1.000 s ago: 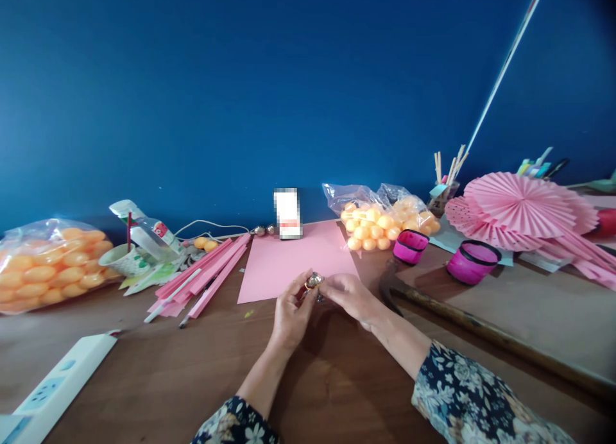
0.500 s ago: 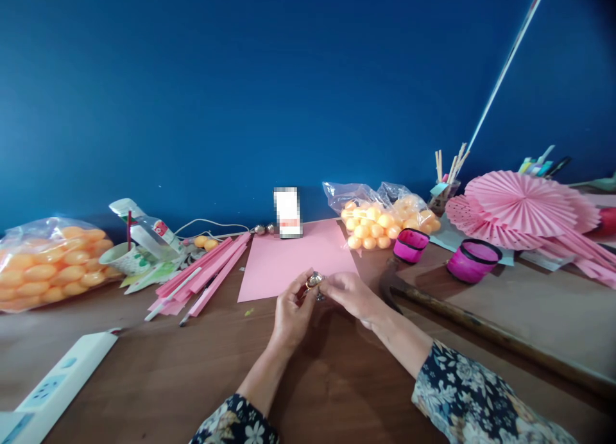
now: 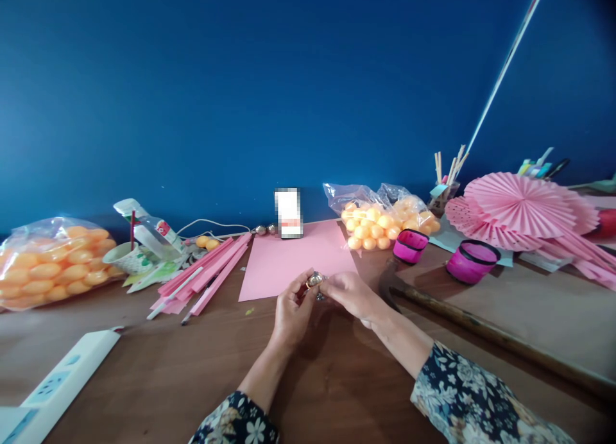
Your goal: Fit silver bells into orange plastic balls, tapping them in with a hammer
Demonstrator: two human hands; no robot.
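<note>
Between my two hands is a small shiny metal piece (image 3: 315,280), silver with a rounded top and a smaller glinting part hanging below. My left hand (image 3: 294,306) pinches it from the left with thumb and fingertips. From the right, my right hand (image 3: 349,294) closes thumb and forefinger on its edge. Its exact kind is too small to make out, and the fingers partly cover it. Both hands are held above the table at the near edge of a pink paper sheet (image 3: 298,258). A phone (image 3: 289,213) with a blurred-out screen stands at the sheet's far edge.
To the right lie a long wooden-handled hammer (image 3: 462,312), two magenta bands (image 3: 474,262) and pink paper fans (image 3: 524,203). Bags of orange balls (image 3: 370,226) stand at the back and far left. Pink strips (image 3: 206,274) and a power strip (image 3: 67,380) are on the left.
The camera view has shifted very slightly. Both hands keep the same pinch on the metal piece, with no clear movement.
</note>
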